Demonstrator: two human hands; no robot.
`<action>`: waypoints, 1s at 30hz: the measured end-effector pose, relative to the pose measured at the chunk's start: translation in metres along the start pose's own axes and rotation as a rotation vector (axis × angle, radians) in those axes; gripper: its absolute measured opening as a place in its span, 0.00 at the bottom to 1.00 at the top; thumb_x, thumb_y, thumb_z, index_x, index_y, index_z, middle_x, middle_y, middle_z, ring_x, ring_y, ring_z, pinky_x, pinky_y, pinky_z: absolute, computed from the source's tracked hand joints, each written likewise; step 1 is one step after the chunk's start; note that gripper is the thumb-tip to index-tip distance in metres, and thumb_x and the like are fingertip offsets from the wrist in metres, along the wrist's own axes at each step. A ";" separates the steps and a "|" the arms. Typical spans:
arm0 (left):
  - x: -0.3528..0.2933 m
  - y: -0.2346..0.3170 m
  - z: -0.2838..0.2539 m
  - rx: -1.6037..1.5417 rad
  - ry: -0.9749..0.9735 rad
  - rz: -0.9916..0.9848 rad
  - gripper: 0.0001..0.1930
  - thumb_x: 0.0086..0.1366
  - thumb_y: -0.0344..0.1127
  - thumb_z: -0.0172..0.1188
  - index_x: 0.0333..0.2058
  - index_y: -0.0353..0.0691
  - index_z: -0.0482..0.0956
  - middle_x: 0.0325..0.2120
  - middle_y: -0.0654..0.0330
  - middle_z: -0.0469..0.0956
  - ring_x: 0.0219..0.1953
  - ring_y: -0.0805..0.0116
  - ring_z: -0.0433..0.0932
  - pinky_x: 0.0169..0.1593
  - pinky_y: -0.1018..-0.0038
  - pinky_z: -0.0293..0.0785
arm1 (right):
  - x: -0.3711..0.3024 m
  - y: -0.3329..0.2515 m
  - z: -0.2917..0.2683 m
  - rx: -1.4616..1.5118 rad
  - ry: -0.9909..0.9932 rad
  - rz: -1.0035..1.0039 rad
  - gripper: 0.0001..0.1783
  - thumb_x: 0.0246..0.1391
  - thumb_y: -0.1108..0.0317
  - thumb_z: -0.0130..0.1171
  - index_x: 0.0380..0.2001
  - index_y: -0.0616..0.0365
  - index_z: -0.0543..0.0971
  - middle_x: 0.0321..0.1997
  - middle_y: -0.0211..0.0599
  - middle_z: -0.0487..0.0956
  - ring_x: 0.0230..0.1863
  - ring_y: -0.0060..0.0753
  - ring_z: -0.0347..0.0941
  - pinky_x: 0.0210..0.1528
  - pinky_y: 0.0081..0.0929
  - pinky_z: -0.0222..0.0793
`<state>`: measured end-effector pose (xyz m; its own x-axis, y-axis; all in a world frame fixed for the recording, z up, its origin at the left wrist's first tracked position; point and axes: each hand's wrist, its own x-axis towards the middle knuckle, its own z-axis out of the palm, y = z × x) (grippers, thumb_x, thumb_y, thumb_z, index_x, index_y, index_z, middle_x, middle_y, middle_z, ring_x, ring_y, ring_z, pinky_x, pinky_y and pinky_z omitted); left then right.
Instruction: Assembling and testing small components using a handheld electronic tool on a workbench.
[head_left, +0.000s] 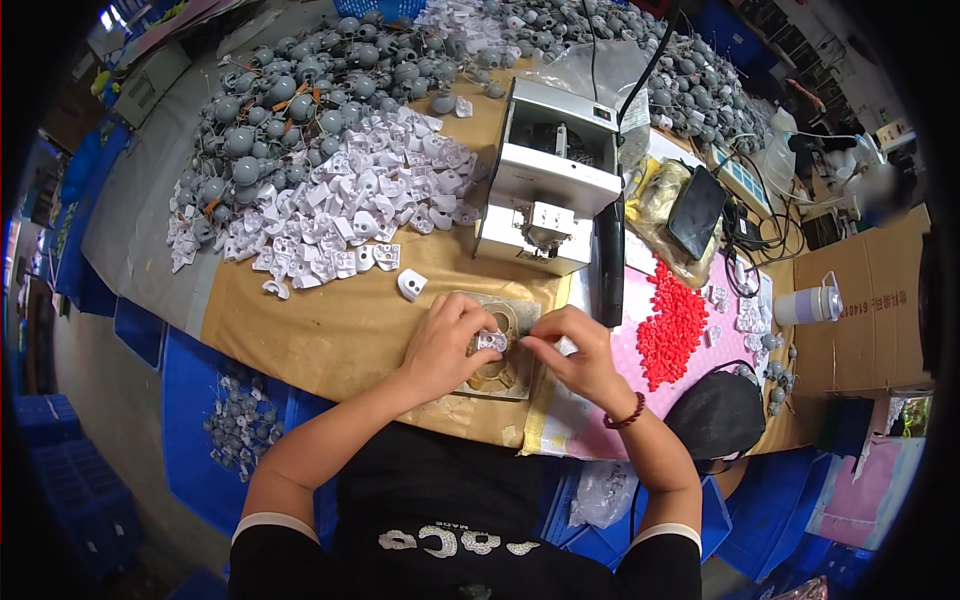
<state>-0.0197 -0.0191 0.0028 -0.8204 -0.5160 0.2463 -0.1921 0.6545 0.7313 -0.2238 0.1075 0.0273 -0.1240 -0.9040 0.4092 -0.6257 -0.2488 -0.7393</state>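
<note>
My left hand [445, 345] grips a small white plastic part [490, 341] between thumb and fingers, over a worn metal plate [518, 388] with a rounded fixture on it. To its right, my right hand [585, 355] is closed in a pinch, its fingertips close to the part. Whatever sits between those fingertips is too small to make out. A whitish piece [566, 345] shows under the curled fingers of that hand. One loose white plastic part [411, 284] lies on the brown table covering just beyond my left hand.
A white metal bench machine [548, 175] stands beyond my hands. White parts [350, 200] and grey round housings [245, 140] are heaped at the left. Red pieces [670, 330] lie on pink sheeting at the right, near a black pouch [715, 412], a phone [697, 212] and a bottle [808, 304].
</note>
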 end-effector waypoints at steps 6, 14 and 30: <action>0.005 0.006 -0.030 -0.235 -0.064 -0.115 0.19 0.57 0.32 0.74 0.46 0.40 0.79 0.46 0.56 0.74 0.55 0.54 0.72 0.59 0.62 0.69 | 0.008 0.008 0.031 -0.287 -0.104 -0.332 0.12 0.47 0.70 0.72 0.35 0.55 0.81 0.40 0.33 0.81 0.41 0.36 0.76 0.43 0.34 0.69; 0.031 0.119 -0.090 -1.084 -0.246 0.395 0.09 0.69 0.36 0.67 0.42 0.39 0.81 0.40 0.57 0.79 0.49 0.55 0.78 0.53 0.61 0.75 | -0.001 0.007 0.031 -0.379 -0.245 -0.282 0.15 0.50 0.68 0.70 0.41 0.57 0.81 0.46 0.36 0.79 0.49 0.40 0.72 0.52 0.37 0.67; 0.016 0.179 -0.114 -2.133 -0.654 0.150 0.12 0.66 0.35 0.73 0.38 0.37 0.79 0.34 0.62 0.78 0.39 0.68 0.76 0.45 0.73 0.72 | 0.051 0.190 -0.193 -1.058 0.564 0.784 0.48 0.52 0.35 0.67 0.68 0.53 0.69 0.66 0.58 0.70 0.68 0.63 0.64 0.65 0.59 0.64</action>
<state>-0.0061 0.0264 0.2099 -0.8660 -0.0412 0.4983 0.1863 -0.9514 0.2451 -0.4978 0.0810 0.0114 -0.8262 -0.3660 0.4283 -0.4923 0.8387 -0.2329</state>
